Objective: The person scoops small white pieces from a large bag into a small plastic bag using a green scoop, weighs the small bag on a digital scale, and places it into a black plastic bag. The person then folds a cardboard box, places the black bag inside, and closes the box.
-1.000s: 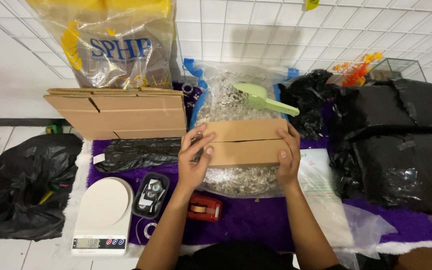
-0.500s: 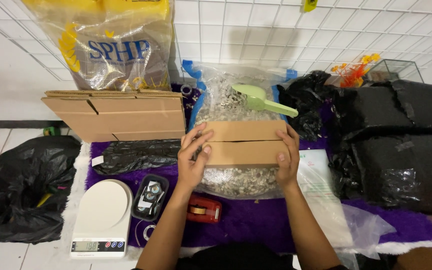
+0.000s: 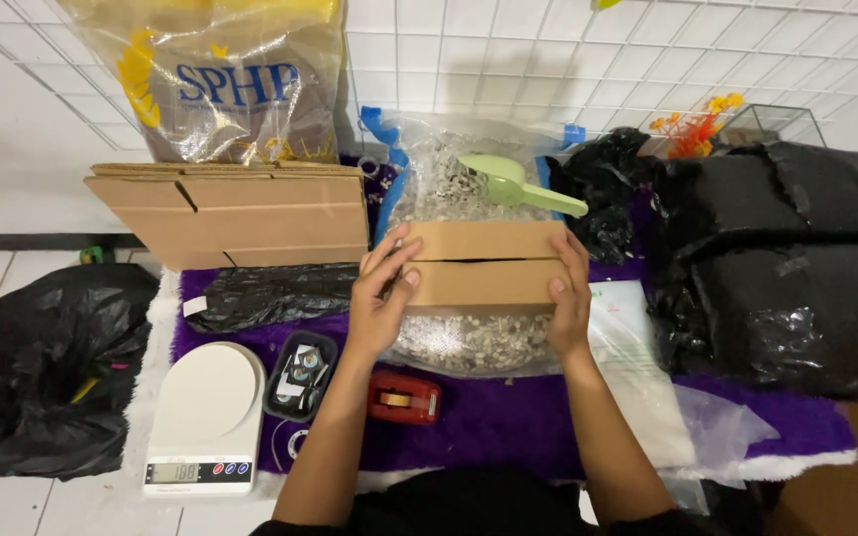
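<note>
Purple cloth point(image 3: 508, 422) below; left hand point(image 3: 381, 303) and right hand point(image 3: 568, 298) clamp cardboard box point(image 3: 484, 263) ends.

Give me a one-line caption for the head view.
Both hands, left hand and right hand, grip the ends of a small cardboard box over a clear bag of pale chips, green scoop behind.

Both bare arms reach up from the bottom edge toward the box point(image 3: 483, 267). The left hand point(image 3: 381, 303) lies at the left end of the box, fingers point(image 3: 389, 256) spread and bent over its edge, thumb pressed on the front. The right hand point(image 3: 568, 298) lies flat against the right end, fingers straight and close together, thumb on the front too. The wrists are straight. The forearms lean in toward each other near the elbows. The box is held between the two hands.
</note>
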